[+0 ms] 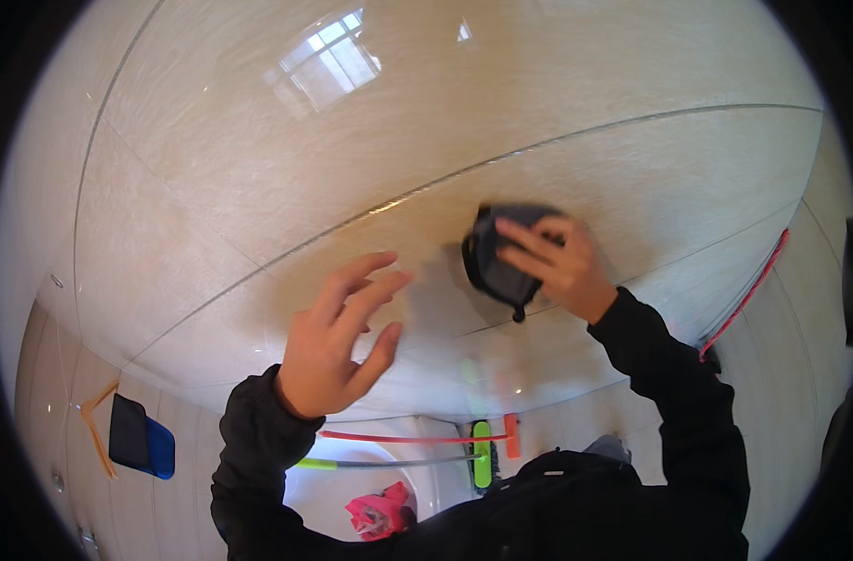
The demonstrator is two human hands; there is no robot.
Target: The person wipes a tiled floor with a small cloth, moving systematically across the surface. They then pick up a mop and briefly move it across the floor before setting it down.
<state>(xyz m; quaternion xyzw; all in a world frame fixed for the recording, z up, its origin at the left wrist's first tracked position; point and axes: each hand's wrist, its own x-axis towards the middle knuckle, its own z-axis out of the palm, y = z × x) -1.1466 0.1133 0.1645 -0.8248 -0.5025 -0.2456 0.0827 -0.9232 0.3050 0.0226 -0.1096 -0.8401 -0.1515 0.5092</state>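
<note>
Before me rises a glossy beige tiled wall (pixel 370 168). My right hand (pixel 570 270) has its fingers over the face of a dark grey object with a black rim (pixel 514 277) and seems to hold it; motion blurs both, and the thumb is hard to make out. A small black knob or tab sticks out at the object's lower end. Close to the wall, left of the object, my left hand (pixel 345 333) is raised with its fingers apart and nothing in it.
Below are a white bathtub (pixel 426 477), a green-headed brush (pixel 482 456), a red-handled tool (pixel 512 436) and a pink plastic bag (pixel 381 510). A hanger (pixel 97 428) and a blue-and-black cloth item (pixel 142 436) are at left. A red pole (pixel 745 298) leans at right.
</note>
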